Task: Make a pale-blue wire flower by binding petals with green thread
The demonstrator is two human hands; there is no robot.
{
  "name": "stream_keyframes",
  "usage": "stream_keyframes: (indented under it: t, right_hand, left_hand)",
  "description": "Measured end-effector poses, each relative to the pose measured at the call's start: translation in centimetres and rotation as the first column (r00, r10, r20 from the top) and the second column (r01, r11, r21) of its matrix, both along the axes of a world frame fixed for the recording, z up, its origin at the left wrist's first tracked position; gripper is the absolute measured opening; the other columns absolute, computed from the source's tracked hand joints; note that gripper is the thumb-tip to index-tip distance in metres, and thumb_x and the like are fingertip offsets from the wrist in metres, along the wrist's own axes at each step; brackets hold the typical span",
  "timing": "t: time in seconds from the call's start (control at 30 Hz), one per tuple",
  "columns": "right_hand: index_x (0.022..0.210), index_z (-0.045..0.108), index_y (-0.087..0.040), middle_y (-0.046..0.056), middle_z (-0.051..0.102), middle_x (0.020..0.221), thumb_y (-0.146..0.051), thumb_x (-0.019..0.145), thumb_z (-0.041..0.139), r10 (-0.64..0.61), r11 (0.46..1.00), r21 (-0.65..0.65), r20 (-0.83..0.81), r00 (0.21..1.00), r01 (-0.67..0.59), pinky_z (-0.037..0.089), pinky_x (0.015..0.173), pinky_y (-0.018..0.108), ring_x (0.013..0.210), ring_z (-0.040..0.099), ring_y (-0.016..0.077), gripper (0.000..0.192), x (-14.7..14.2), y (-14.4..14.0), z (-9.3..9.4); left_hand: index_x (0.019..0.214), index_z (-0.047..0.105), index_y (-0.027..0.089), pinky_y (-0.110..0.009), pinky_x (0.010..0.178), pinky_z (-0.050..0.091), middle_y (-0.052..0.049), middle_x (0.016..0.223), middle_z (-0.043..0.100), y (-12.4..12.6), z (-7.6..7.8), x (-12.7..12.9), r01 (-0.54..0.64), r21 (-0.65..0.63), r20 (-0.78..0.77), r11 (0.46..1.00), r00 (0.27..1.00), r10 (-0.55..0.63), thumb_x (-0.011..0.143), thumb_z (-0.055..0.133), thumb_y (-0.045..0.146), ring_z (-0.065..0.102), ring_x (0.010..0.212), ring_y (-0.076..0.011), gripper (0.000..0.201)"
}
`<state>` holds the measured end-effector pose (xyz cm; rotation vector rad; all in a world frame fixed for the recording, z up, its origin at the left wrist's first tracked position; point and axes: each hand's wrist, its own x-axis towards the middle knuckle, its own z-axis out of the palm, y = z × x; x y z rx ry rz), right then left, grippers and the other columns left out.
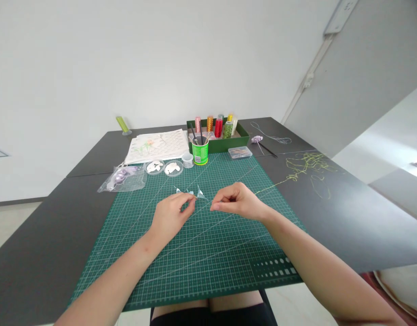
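My left hand (171,215) pinches a small cluster of pale, translucent petal-like pieces (191,194) just above the green cutting mat (195,253). My right hand (234,200) is closed on a thin yellow-green thread (272,184) that runs from the cluster to the right, across the mat's edge. The two hands are close together, a few centimetres apart, over the mat's middle.
A green can with tools (200,151), two small dishes of white pieces (164,167), a plastic bag (122,179), a printed sheet (157,145), a green box of thread spools (217,131), a clear case (240,152), and tangled thread (308,165) lie on the dark table (32,244).
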<state>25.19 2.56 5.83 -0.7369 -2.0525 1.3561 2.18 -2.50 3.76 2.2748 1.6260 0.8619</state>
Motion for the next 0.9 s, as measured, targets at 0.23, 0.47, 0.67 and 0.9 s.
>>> stream_keyframes:
  t: [0.23, 0.47, 0.67, 0.9]
  right_hand:
    - [0.083, 0.079, -0.013, -0.003, 0.051, 0.053, -0.052, 0.081, 0.076, -0.026, 0.988, -0.157, -0.177, 0.984, -0.002, 0.020, 0.042, 0.022, 0.047, 0.028, 0.0058, 0.038, 0.1, 0.3, -0.1]
    - [0.085, 0.082, -0.017, -0.006, 0.039, 0.048, -0.045, 0.080, 0.077, -0.140, 0.983, -0.151, -0.229, 0.963, 0.107, 0.019, 0.044, 0.024, 0.048, 0.024, 0.0065, 0.029, -0.1, 0.4, -0.1]
    - [0.086, 0.083, -0.019, 0.000, 0.065, 0.060, -0.041, 0.078, 0.078, -0.232, 0.969, -0.140, -0.228, 0.946, 0.204, 0.035, 0.049, 0.023, 0.053, 0.045, 0.0094, 0.024, -0.2, 0.8, -0.5]
    - [0.089, 0.084, -0.020, 0.006, 0.080, 0.087, -0.036, 0.079, 0.077, -0.319, 0.943, -0.165, -0.219, 0.922, 0.287, 0.051, 0.064, 0.027, 0.076, 0.068, 0.0172, 0.020, -0.6, 1.2, -1.0]
  left_hand:
    - [0.096, 0.076, 0.024, -0.026, 0.063, 0.042, -0.001, 0.084, 0.078, -0.3, -0.4, 0.5, 0.131, 0.024, -0.200, 0.991, 0.972, -0.124, 0.095, 0.057, 0.024, 0.066, 0.075, -0.0179, 0.019]
    - [0.096, 0.075, 0.020, -0.029, 0.068, 0.048, -0.002, 0.086, 0.079, -0.7, -0.8, 0.9, 0.306, 0.173, -0.271, 0.936, 0.929, -0.253, 0.098, 0.054, 0.021, 0.069, 0.078, -0.0191, 0.021]
    - [0.097, 0.074, 0.020, -0.030, 0.067, 0.048, -0.002, 0.084, 0.078, -1.1, -0.4, 1.1, 0.365, 0.193, -0.300, 0.911, 0.906, -0.299, 0.099, 0.053, 0.021, 0.069, 0.077, -0.0181, 0.021]
    - [0.098, 0.072, 0.020, -0.029, 0.067, 0.049, -0.001, 0.084, 0.078, -1.5, -0.1, 1.0, 0.381, 0.231, -0.252, 0.895, 0.912, -0.323, 0.099, 0.055, 0.020, 0.070, 0.078, -0.0163, 0.017]
